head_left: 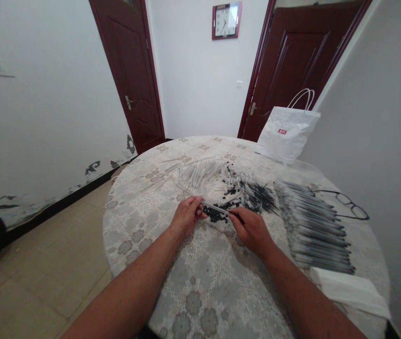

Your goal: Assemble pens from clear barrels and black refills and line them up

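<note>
The left hand point(188, 216) and right hand point(252, 230) each pinch one end of a slim pale tube point(216, 207), just by the small black pieces point(215, 216). Its long axis runs crosswise between them.

A patterned tablecloth point(193, 287) covers the round table point(113, 223). Near its far right edge stands a white bag point(288, 134), upright, with looped handles point(303, 97) and a small red label point(282, 132). Dark-framed eyeglasses point(351, 205) lie at the right; a white folded item point(350, 288), material unclear, lies at the near right edge. Beyond: two dark red panelled doors point(126, 61), each with a metal handle point(128, 102). Between them, the white wall point(196, 84) bears a red-framed square clock point(226, 21) and, lower, a switch plate point(239, 84). Left: socket plate point(0, 67), flaking patches point(93, 167), black skirting point(59, 206), tiled floor point(45, 278).
</note>
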Tool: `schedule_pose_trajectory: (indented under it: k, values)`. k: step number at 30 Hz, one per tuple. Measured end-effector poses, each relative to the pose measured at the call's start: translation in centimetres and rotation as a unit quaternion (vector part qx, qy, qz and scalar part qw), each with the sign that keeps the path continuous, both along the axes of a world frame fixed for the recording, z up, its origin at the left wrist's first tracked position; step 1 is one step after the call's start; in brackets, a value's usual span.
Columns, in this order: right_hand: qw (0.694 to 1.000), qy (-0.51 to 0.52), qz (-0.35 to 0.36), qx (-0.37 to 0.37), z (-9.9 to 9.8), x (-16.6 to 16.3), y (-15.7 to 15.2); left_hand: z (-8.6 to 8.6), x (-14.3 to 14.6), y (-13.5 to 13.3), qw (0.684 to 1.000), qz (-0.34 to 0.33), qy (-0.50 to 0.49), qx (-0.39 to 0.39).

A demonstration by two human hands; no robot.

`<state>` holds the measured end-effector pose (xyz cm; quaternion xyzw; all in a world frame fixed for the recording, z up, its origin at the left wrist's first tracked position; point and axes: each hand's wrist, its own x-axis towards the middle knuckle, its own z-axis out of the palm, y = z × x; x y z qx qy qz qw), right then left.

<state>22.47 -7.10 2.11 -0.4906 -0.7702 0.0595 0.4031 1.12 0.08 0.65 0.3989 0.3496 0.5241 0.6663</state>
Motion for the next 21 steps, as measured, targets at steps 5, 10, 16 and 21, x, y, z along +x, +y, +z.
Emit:
schedule_pose_trajectory:
  k: [5, 10, 16, 21]
  values:
    - [0.996, 0.057, -0.031, -0.053, 0.5, -0.4, -0.2, 0.1, 0.0, -0.2, 1.000, -0.003, 0.012, 0.009]
    - [0.954, 0.215, -0.030, -0.206, -0.3, -1.0, 0.1, 0.1, 0.2, -0.2, 1.000, 0.008, 0.010, 0.008]
    - [0.946, 0.217, -0.020, -0.241, -0.2, -0.7, 0.4, 0.1, 0.5, -0.2, 0.998, 0.027, 0.043, 0.021]
    - [0.998, -0.011, -0.044, -0.046, 0.6, 0.0, 0.5, 0.1, 1.1, -0.4, 0.993, -0.023, 0.110, 0.048]
